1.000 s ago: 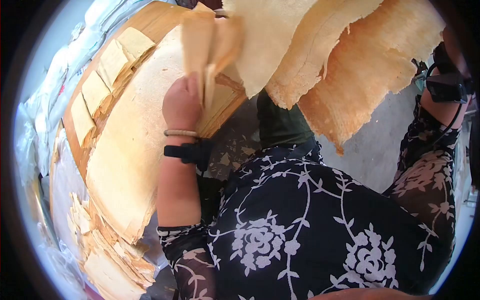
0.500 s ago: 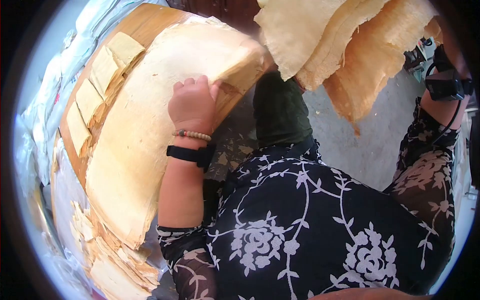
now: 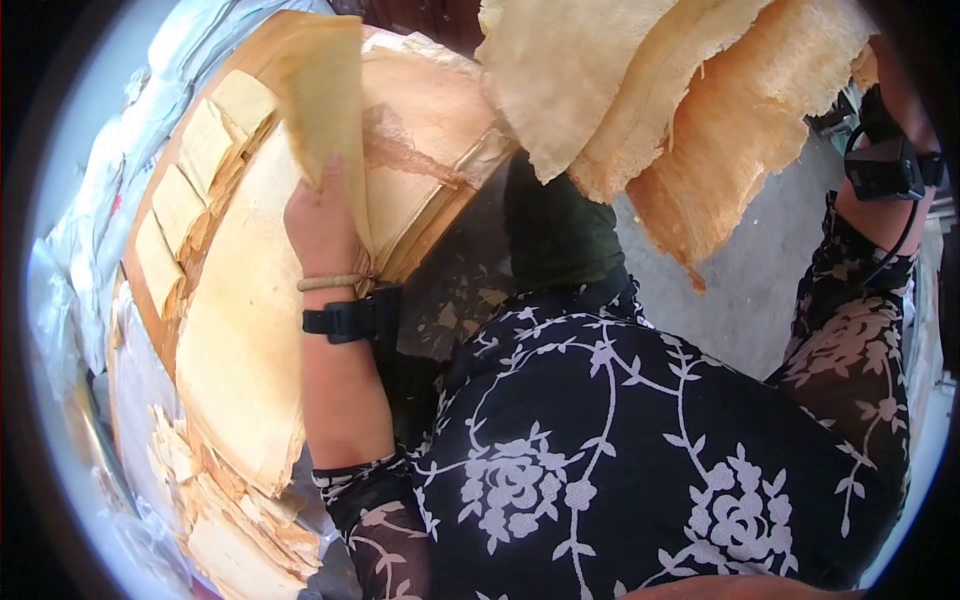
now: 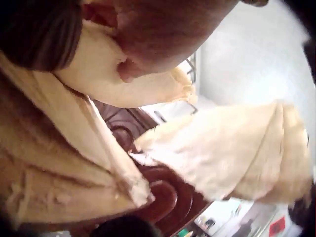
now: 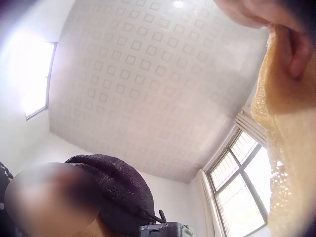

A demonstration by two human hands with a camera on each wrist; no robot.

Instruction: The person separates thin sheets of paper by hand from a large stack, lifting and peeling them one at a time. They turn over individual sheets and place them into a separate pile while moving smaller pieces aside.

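In the head view my left hand (image 3: 322, 225) pinches a thin tan sheet (image 3: 330, 100), its far part raised and folded leftward over a stack of large pale sheets (image 3: 240, 340). The left wrist view shows the left hand (image 4: 168, 34) from close by, with thumb and fingers on the sheet (image 4: 113, 89). My right hand (image 5: 276, 15), at the top right of the right wrist view, grips the edge of a hanging sheet (image 5: 291, 133). Several broad, ragged sheets (image 3: 730, 140) hang at upper right in the head view; the fingers holding them are hidden there.
Small folded pieces (image 3: 180, 215) lie in a row along the wooden board (image 3: 150, 290) at the left. Broken scraps (image 3: 235, 530) are piled at lower left. Clear plastic wrapping (image 3: 70, 300) lies beyond the board. A dark trouser leg (image 3: 560, 235) stands beside the stack.
My left hand has moved left from the stack's near side, raising a sheet and baring a browner, torn layer. The hanging sheets have swung slightly left and down since half a second ago.
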